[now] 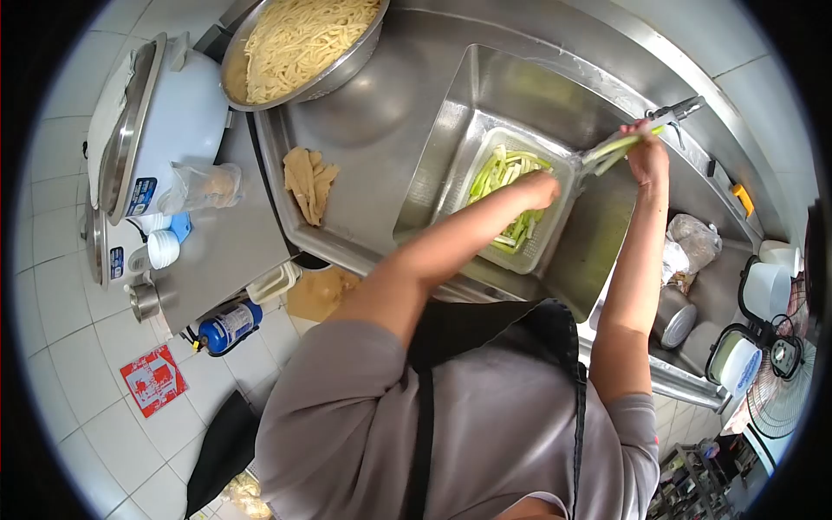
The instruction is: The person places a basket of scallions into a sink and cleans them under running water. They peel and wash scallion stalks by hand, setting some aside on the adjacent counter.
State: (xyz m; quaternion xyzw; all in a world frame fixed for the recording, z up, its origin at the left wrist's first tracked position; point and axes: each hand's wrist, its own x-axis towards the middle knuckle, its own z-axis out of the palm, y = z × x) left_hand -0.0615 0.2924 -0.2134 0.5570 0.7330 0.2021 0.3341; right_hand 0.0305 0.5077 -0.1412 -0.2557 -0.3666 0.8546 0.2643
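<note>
While the right hand (648, 154) is closed round stalks (620, 143) beside the tap (685, 108), apparently rinsing them, the left hand (539, 189) curls over the basket (547, 232) of stalks in the sink (600, 232), its hold unclear, and the next move probably calls for a firm grip.

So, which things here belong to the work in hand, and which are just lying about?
In the job:
left hand, at the white basket
right hand, holding green stalks
cut greens
sink
tap

Apparently just lying about:
bowl of noodles
tan cloth
blue canister
fan
</note>
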